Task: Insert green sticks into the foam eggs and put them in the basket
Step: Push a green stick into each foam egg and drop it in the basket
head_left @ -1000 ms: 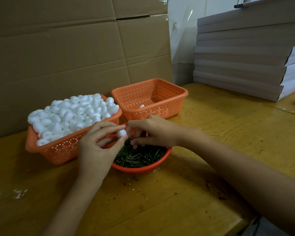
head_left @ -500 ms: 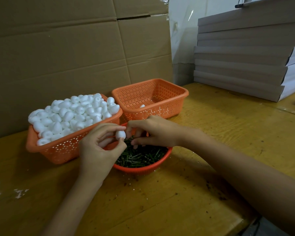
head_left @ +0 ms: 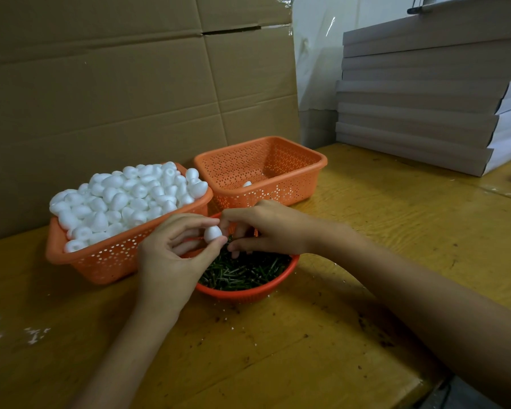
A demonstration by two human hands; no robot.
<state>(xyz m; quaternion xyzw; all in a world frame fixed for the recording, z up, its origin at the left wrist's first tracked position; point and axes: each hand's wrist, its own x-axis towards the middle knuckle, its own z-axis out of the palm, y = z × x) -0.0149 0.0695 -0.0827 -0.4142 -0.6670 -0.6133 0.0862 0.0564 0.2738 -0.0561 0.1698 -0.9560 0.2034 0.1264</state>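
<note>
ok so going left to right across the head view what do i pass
heaped basket → left hand → foam egg in its grip → right hand → stack of flat boxes

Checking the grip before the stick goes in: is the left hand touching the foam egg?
Touching. The head view shows the left hand pinching the foam egg between thumb and forefinger, with no gap visible.

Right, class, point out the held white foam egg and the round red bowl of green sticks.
white foam egg (head_left: 212, 234), head view, its middle.
round red bowl (head_left: 248, 295), head view, front wall.
</note>
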